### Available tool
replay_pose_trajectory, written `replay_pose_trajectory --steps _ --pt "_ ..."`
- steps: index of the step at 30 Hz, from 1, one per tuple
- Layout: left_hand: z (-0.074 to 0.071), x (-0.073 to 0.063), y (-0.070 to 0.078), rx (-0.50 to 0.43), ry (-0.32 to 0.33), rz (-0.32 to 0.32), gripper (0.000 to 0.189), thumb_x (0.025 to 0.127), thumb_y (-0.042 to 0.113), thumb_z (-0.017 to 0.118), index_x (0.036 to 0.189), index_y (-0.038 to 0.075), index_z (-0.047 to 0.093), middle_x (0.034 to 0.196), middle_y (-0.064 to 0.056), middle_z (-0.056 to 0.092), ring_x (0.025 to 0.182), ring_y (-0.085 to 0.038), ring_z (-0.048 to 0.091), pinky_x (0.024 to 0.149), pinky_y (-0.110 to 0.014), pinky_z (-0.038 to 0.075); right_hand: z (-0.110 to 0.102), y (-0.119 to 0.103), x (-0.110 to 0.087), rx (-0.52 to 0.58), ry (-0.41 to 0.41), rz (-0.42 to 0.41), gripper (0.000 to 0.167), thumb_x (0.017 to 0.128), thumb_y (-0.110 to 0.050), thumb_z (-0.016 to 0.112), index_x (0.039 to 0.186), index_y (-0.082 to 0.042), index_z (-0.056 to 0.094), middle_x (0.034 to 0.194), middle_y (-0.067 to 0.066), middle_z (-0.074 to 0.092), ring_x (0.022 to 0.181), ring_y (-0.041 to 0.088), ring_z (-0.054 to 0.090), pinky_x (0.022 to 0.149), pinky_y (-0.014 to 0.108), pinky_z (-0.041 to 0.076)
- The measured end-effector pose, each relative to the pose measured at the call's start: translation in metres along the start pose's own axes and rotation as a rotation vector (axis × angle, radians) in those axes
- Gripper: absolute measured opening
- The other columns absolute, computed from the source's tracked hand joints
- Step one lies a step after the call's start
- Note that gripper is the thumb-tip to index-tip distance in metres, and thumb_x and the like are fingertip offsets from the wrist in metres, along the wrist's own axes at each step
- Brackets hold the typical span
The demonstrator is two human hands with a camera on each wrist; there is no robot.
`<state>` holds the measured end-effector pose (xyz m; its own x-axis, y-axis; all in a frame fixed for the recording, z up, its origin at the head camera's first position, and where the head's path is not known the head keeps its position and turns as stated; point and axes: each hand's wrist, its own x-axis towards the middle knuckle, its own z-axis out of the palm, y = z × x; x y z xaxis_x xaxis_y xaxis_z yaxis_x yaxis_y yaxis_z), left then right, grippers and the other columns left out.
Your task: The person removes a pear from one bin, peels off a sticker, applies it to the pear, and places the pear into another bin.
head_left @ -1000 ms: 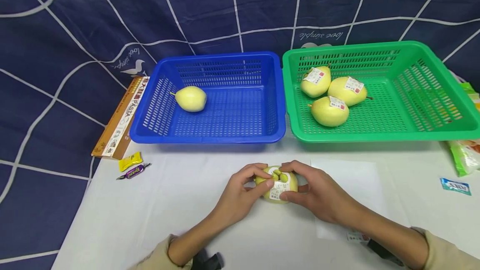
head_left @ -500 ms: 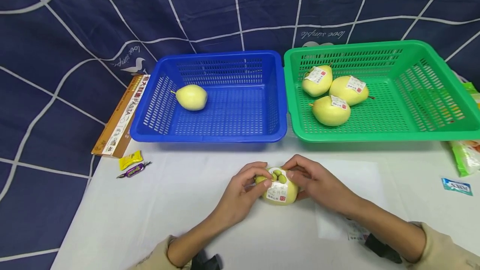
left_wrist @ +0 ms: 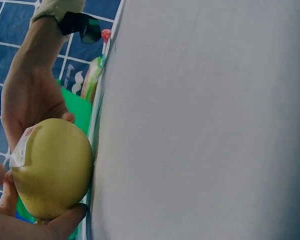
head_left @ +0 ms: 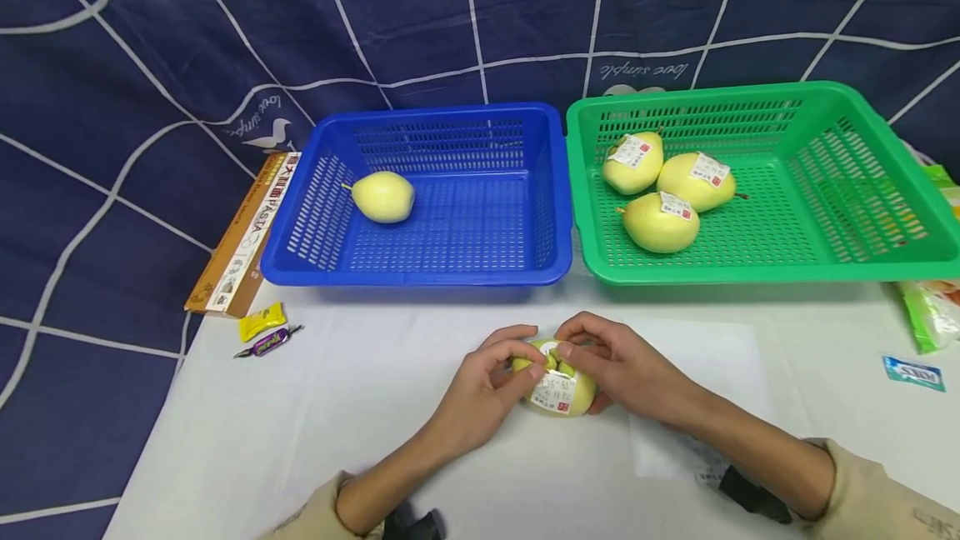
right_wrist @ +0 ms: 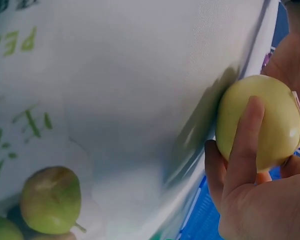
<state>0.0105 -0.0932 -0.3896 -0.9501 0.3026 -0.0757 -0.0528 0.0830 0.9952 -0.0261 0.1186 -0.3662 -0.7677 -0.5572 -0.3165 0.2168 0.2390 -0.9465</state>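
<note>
On the white tabletop, between both hands, sits a pale yellow pear (head_left: 583,398). A white label (head_left: 553,392) with printed pears and writing lies on its upper side. My left hand (head_left: 480,394) grips the pear from the left, thumb at the label's edge. From the right, my right hand (head_left: 637,369) holds it, with the thumb on the label's upper part and fingers around the far side. In the left wrist view the pear (left_wrist: 55,172) shows its bare underside and a label edge. The right wrist view has right-hand fingers spread along the pear (right_wrist: 270,115).
One unlabelled pear (head_left: 383,197) lies in the blue basket (head_left: 420,278). Labelled pears (head_left: 660,223) sit in the green basket (head_left: 772,273). A white printed sheet (head_left: 705,348) lies under the right forearm. Wrapped candies (head_left: 261,321) and a pasta box (head_left: 243,232) are at left.
The right hand's thumb has shifted from the label's lower right corner up onto its top part. The pear has tipped slightly toward the person; the left hand keeps its hold.
</note>
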Motion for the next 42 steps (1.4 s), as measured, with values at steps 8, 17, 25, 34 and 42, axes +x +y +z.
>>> replay_pose_trajectory --steps 8,17,25,34,42 --pt "-0.0005 0.0018 0.0013 0.0 -0.026 -0.01 0.016 0.095 0.007 0.065 0.108 -0.002 0.067 0.136 -0.017 0.053 0.118 -0.027 0.058 0.089 -0.03 0.054 -0.0023 -0.0011 -0.0011 -0.005 -0.029 -0.011 0.022 0.106 -0.015 0.044 0.12 -0.001 0.055 0.097 0.014 0.066 0.079 0.027 0.063 0.057 0.046 0.057" --pt "-0.001 -0.0012 0.0002 -0.057 -0.082 -0.012 0.029 0.093 0.001 0.066 0.121 -0.001 0.06 0.141 -0.016 0.046 0.122 -0.027 0.054 0.094 -0.032 0.052 -0.004 0.0014 -0.0027 0.031 -0.082 -0.02 0.031 0.104 -0.018 0.053 0.13 -0.001 0.052 0.113 0.016 0.065 0.094 0.029 0.064 0.069 0.047 0.059" --pt "-0.0017 -0.0015 -0.0016 -0.103 -0.139 0.01 0.05 0.088 -0.007 0.069 0.133 -0.001 0.05 0.142 -0.018 0.042 0.12 -0.03 0.052 0.091 -0.036 0.054 -0.0066 0.0017 -0.0066 0.055 -0.104 -0.03 0.042 0.107 -0.018 0.043 0.143 0.004 0.044 0.113 0.017 0.061 0.096 0.029 0.064 0.077 0.041 0.059" --pt "-0.0034 -0.0023 -0.0037 -0.031 -0.16 0.057 0.048 0.084 -0.006 0.074 0.128 -0.001 0.055 0.139 -0.019 0.043 0.124 -0.03 0.05 0.096 -0.033 0.05 -0.0078 0.0049 -0.0017 0.067 0.023 0.02 0.026 0.105 -0.012 0.046 0.121 0.003 0.06 0.101 0.014 0.068 0.083 0.026 0.066 0.065 0.045 0.059" --pt "-0.004 -0.0022 -0.0014 0.001 -0.163 0.056 0.049 0.083 -0.008 0.075 0.128 -0.003 0.058 0.139 -0.017 0.044 0.124 -0.03 0.051 0.096 -0.031 0.05 -0.0081 0.0058 -0.0018 0.084 0.012 0.018 0.032 0.104 -0.025 0.053 0.12 0.002 0.061 0.102 0.015 0.068 0.084 0.026 0.066 0.067 0.043 0.059"
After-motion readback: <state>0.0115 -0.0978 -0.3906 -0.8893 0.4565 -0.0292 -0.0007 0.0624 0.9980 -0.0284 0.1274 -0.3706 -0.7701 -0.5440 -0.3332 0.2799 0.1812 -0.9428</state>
